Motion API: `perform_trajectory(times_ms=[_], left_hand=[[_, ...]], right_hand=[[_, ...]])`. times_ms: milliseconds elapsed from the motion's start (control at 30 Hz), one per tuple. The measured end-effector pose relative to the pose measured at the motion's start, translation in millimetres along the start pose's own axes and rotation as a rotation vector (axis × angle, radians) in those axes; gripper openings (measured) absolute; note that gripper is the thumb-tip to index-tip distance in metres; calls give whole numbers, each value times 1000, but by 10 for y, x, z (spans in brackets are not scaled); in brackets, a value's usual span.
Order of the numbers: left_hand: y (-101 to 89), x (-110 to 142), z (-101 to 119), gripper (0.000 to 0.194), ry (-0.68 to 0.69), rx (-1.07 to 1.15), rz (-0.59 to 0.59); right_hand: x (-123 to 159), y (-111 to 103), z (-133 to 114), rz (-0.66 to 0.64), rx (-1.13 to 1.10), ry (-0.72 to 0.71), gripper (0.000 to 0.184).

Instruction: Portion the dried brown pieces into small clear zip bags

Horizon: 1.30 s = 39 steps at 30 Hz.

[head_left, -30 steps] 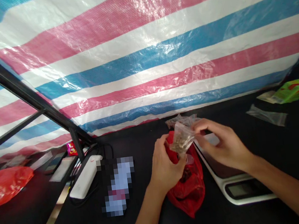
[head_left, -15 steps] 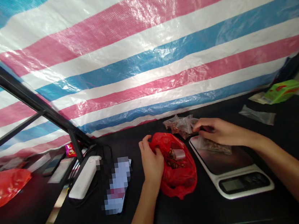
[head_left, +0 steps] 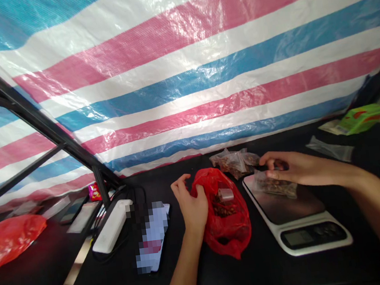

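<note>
- Striped sheeting [head_left: 200, 58] backs a black table [head_left: 227, 279]; power strip [head_left: 112, 227] and phone [head_left: 157, 239] lie left, filled bags [head_left: 233, 162] behind the scale [head_left: 303, 207].
- Clear packet [head_left: 276, 186] rests on it beneath the right hand [head_left: 302, 168], grip unclear.
- Left hand [head_left: 193, 209], fingers apart, touches the red bag [head_left: 233, 225].

Legible text: none. Digital scale display [head_left: 296, 238], indistinct; smartphone screen [head_left: 154, 234], pixelated; pink packet [head_left: 94, 191], print (too small) unreadable.

Before me, a black tabletop [head_left: 261, 274] holds a red bag [head_left: 227, 232], digital scale [head_left: 301, 214], clear packets [head_left: 231, 163], phone [head_left: 156, 239], long white device [head_left: 112, 228] and green package [head_left: 363, 119].
</note>
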State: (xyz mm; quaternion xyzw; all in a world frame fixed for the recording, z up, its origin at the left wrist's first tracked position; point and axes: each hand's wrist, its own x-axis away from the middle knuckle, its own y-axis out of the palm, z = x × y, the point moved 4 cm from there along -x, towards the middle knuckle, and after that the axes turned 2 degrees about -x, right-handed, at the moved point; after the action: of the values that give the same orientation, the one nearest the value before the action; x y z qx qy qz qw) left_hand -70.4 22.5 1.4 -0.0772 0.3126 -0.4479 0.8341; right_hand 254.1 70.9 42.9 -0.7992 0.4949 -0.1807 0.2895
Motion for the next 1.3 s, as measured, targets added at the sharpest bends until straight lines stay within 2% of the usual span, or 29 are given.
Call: perform_trajectory(times_ms=[267, 400, 600, 900, 1000, 1100, 1167, 1233, 1300], left_hand=[[-12, -32, -52, 33, -40, -8, 35], [-10, -38, -55, 33, -52, -9, 34], [-12, -25, -52, 33, -67, 4, 29], [-11, -34, -69, 33, -64, -5, 48], [-56, -28, -18, 32, 2, -27, 70], [-131, -25, 177, 29, 176, -56, 89], [-128, -21, 376, 24, 330, -51, 24], [-19, -4, 574, 19, 446, -72, -181], [138, 32, 729, 23, 507, -121, -364]], right_hand=[[133, 109, 54, -111, 72, 68, 75], [150, 158, 47, -116, 137, 49, 82], [128, 164, -6, -15, 126, 14, 74], [134, 212, -34, -44, 133, 69, 70], [108, 229, -60, -57, 147, 12, 61], [61, 242, -127, -27, 126, -70, 64], [15, 264, -186, 35, 39, -113, 68], [-39, 307, -241, 114, -109, -156, 70], [-91, 373, -277, 179, -234, -203, 71]])
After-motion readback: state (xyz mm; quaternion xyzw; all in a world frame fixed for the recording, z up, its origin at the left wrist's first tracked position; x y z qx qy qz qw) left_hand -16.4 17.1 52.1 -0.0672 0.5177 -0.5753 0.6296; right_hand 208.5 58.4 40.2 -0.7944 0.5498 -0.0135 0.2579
